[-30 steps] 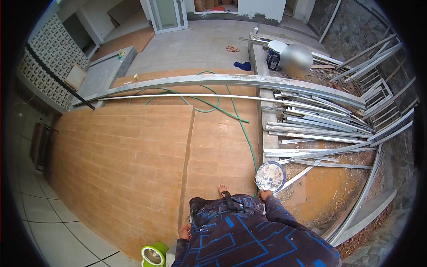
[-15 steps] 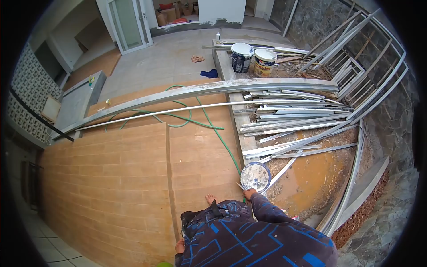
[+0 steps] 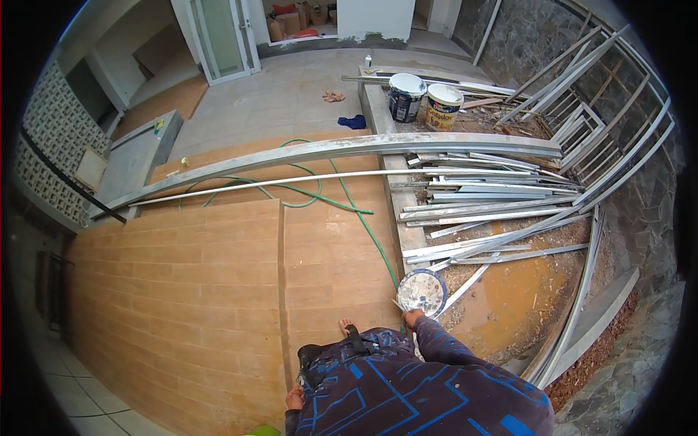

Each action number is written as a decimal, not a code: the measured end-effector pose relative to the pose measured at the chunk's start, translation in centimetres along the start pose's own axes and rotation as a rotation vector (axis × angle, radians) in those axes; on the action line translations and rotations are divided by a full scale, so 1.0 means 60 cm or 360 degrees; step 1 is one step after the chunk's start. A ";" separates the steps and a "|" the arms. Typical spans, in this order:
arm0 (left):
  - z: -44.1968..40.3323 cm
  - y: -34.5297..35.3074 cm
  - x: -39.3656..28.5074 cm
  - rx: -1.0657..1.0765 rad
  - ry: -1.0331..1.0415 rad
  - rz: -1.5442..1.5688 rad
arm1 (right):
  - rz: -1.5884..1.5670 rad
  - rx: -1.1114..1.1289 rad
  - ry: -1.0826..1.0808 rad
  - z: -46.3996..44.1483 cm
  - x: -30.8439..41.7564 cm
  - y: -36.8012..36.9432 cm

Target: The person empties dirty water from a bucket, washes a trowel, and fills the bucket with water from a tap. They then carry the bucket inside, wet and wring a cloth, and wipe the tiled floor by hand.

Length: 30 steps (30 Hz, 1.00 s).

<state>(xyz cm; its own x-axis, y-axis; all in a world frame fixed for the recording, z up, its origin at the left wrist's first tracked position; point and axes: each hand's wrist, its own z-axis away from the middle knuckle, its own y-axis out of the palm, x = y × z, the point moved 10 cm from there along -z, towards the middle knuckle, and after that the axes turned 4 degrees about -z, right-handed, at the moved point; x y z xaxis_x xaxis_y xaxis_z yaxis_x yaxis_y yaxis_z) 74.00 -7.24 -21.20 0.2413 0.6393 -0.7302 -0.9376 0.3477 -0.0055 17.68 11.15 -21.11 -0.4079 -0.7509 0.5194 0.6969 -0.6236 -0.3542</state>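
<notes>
The bucket (image 3: 422, 293) sits right of the hose (image 3: 356, 209), before the piled bars (image 3: 487, 208).

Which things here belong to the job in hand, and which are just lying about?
Likely the job:
right hand
blue-rimmed bucket or lid beside it
thin item by that hand, too small to identify

Apparently just lying about:
green hose
metal bars
Dulux bucket
navy cloth

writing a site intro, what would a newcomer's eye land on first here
Probably the heap of metal bars on the right, beyond an orange-brown patch. Next, the long beam spanning the upper middle, with the green hose looping nearby. Nearer, the right hand is at a blue-rimmed bucket.
</notes>
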 end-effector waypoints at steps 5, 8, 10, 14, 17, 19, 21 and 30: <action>0.012 0.000 -0.018 -0.0103 0.0192 -0.0459 | -0.0147 0.0021 0.0018 -0.032 -0.038 0.019; 0.000 0.010 -0.011 -0.0122 0.0171 -0.0484 | -0.0013 0.0117 0.0044 -0.046 -0.053 0.028; 0.010 -0.008 0.025 -0.0234 -0.0121 0.0018 | 0.0371 0.0203 -0.0090 -0.069 -0.057 0.041; 0.053 -0.049 0.079 -0.0639 -0.0279 0.0631 | 0.0751 0.0518 -0.0240 -0.018 -0.001 0.102; 0.104 -0.076 0.102 -0.0900 -0.0182 0.0702 | 0.1010 0.0763 -0.0234 -0.030 0.006 0.154; 0.160 -0.070 0.117 -0.1141 -0.0104 0.0734 | 0.1172 0.0862 -0.0174 -0.034 0.025 0.188; 0.213 -0.060 0.150 -0.1317 -0.0129 0.0813 | 0.1282 0.0911 -0.0124 -0.040 0.053 0.226; 0.331 0.204 0.429 -0.0955 -0.0793 0.1622 | 0.1104 0.0973 -0.0308 0.022 0.324 0.515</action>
<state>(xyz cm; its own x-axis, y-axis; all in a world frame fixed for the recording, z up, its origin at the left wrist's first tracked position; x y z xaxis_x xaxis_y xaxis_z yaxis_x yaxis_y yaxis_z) 73.69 27.06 -26.49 -0.7032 0.6642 -0.2536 -0.6869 -0.7267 0.0014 32.09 -22.42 -20.95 0.2805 -0.8282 0.4851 0.9582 0.2123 -0.1916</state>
